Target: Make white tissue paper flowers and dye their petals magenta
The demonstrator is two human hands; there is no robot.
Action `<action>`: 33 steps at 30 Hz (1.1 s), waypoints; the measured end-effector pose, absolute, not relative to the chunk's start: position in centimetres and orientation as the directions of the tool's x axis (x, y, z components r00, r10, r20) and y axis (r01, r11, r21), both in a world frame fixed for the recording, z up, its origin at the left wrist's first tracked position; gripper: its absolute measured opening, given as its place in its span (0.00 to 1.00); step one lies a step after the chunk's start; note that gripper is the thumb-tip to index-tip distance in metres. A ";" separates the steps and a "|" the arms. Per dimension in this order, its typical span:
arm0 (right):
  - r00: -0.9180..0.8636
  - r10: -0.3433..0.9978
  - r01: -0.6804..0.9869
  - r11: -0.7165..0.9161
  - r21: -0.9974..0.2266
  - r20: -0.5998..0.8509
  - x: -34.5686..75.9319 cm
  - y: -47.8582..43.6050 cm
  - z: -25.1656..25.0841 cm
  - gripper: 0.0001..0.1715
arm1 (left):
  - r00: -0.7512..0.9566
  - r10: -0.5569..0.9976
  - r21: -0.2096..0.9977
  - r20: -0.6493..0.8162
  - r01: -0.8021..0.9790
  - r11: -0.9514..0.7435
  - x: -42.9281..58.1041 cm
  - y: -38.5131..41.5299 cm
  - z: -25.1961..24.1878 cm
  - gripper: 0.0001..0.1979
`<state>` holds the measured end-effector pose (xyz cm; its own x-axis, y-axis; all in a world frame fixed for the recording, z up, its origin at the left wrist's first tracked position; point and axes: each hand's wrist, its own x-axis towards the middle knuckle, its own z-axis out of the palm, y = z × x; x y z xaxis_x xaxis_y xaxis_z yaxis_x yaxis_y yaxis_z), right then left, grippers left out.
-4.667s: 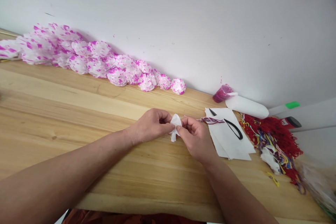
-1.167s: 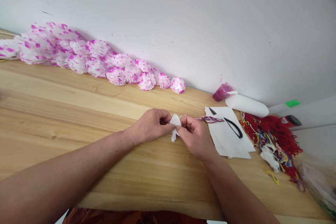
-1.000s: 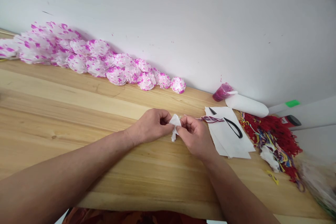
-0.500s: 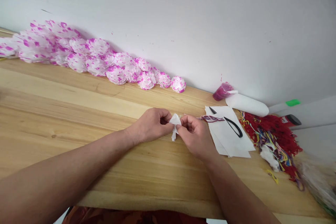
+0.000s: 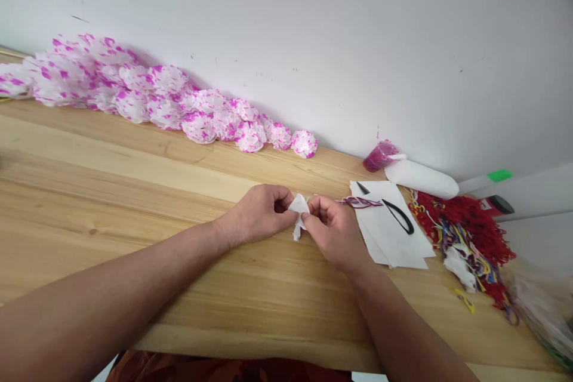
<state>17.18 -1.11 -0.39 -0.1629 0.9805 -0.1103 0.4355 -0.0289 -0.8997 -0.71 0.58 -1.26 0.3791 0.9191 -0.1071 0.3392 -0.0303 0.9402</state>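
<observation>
- White and thin, the paper piece [image 5: 298, 203] is between the two hands over the middle of the desk [image 5: 134, 191], rounded at its upper end, with a narrow tail pointing toward the wearer.
- By its look, it should handle as nearly weightless, soft and easily creased, more likely to tear than to slip. The gathered waist, where its layers bunch, seems the surest place to take hold; the loose lobes would crumple under a hard pinch.
- Left hand [image 5: 259, 215]: thumb and fingers are together, pinching the paper's left side.
- Right hand [image 5: 333, 227]: thumb and forefinger are closed on the right side of the waist; the other fingers curl behind, partly hidden.
- Just beyond the right hand, a bundle of purple-and-white thread [image 5: 362, 202] lies on white sheets [image 5: 382, 242], near a black loop handle [image 5: 405, 224].
- Farther right, a red yarn heap [image 5: 477, 221] is mixed with coloured strands; a yellow scrap [image 5: 464, 301] lies nearer the wearer.
- Along the wall [image 5: 335, 42], white pompoms [image 5: 134, 89] flecked with magenta form a long row. Well apart from them, a pink-stained cup [image 5: 379, 156] leans beside a white roll [image 5: 421, 179].
</observation>
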 end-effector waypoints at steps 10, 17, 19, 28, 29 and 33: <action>-0.146 0.985 0.477 -0.008 -0.879 -0.088 17.1 -1.2 -0.3 0.04 | 0.375 0.923 0.938 -0.091 0.343 -0.047 -0.6 0.6 -1.4 0.10; -0.154 0.983 0.428 -0.024 -0.903 -0.099 17.0 -1.4 -0.1 0.04 | 0.380 0.920 0.935 -0.093 0.350 -0.050 -0.7 0.6 -1.1 0.08; -0.155 0.983 0.430 -0.021 -0.903 -0.097 16.9 -1.4 0.0 0.04 | 0.380 0.920 0.935 -0.094 0.351 -0.050 -0.7 0.5 -0.9 0.08; -0.140 0.985 0.443 -0.027 -0.896 -0.099 16.9 -1.2 -0.2 0.05 | 0.379 0.922 0.938 -0.076 0.342 -0.063 -0.6 0.5 -1.1 0.08; -0.146 0.985 0.451 -0.020 -0.892 -0.095 16.9 -1.2 -0.2 0.04 | 0.376 0.924 0.938 -0.077 0.341 -0.061 -0.6 0.5 -1.1 0.09; -0.149 0.985 0.466 -0.007 -0.885 -0.086 17.0 -1.2 -0.2 0.04 | 0.365 0.926 0.930 -0.096 0.365 -0.047 -0.6 0.5 -1.0 0.09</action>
<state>17.00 -1.25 -0.24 -0.1489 0.9851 -0.0862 0.4660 -0.0070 -0.8848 -0.60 0.52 -0.98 0.3654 0.9258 -0.0964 0.3648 -0.0472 0.9299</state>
